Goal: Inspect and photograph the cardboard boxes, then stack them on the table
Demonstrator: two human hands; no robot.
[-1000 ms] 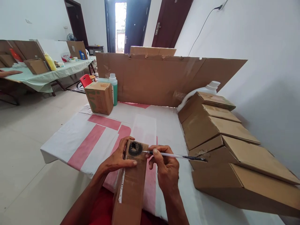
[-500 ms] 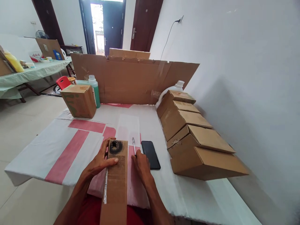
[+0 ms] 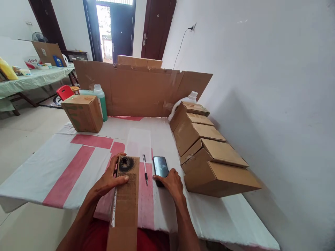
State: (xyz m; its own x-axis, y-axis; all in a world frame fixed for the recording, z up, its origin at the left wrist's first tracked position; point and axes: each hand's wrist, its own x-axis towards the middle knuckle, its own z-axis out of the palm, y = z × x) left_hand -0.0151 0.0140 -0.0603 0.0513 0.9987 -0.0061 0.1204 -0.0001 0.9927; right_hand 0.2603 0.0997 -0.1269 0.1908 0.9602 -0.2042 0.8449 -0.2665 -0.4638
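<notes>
My left hand (image 3: 111, 179) is closed around the far end of a long, narrow cardboard box (image 3: 128, 205), thumb on its top face. Near that end the box has a hole ringed with black scribble. With thumb and fingers at its lower edges, my right hand (image 3: 171, 183) grips a black smartphone (image 3: 160, 166). The phone's screen reflects light; whether it is raised off the cloth I cannot tell. Between box and phone lies a pen (image 3: 145, 169) with a black grip, its tip toward me, untouched by either hand.
A row of several cardboard boxes (image 3: 217, 150) lines the right side by the wall. Behind it stands a white jug (image 3: 192, 97). At the back left are a cardboard box (image 3: 83, 113) and a green bottle (image 3: 102, 103). A tall cardboard panel (image 3: 141, 89) borders the table's far edge.
My right hand has let go of the pen, which now lies on the cloth, and has moved right onto the phone. The left hand keeps its hold on the box. The view has shifted slightly.
</notes>
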